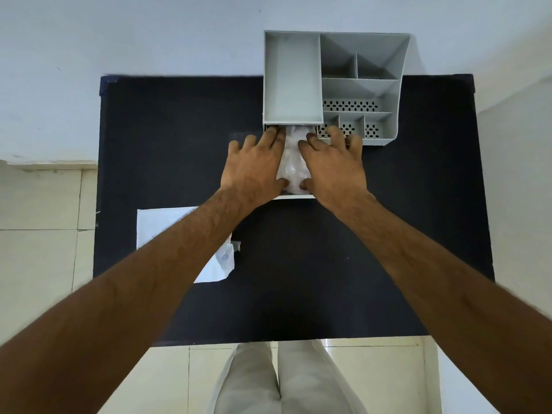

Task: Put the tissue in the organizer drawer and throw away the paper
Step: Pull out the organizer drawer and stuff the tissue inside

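At the near face of the grey plastic desk organizer, its white pull-out drawer stands open toward the person, and the white crumpled tissue lies inside it. The left hand and right hand flank the tissue, palms down and fingers spread flat, thumbs at the tissue's near end. Neither hand shows a closed grip: both are open and seem to press the soft bundle down and inward, probably so that it sits below the drawer's rim and clears the organizer's body when the drawer slides shut. Whether the fingertips reach under the organizer's front edge I cannot tell.

Nearer the person than the organizer and off to its left, the flat white sheet of paper lies on the black worktop, partly hidden by the left forearm, with a small crumpled clear wrapper touching its right edge. The paper is untouched, so that step remains. The worktop in front of the drawer is bare, leaving room to draw the hands back; the organizer's far side overhangs the worktop's far edge, so a firm push on the drawer could shift it.
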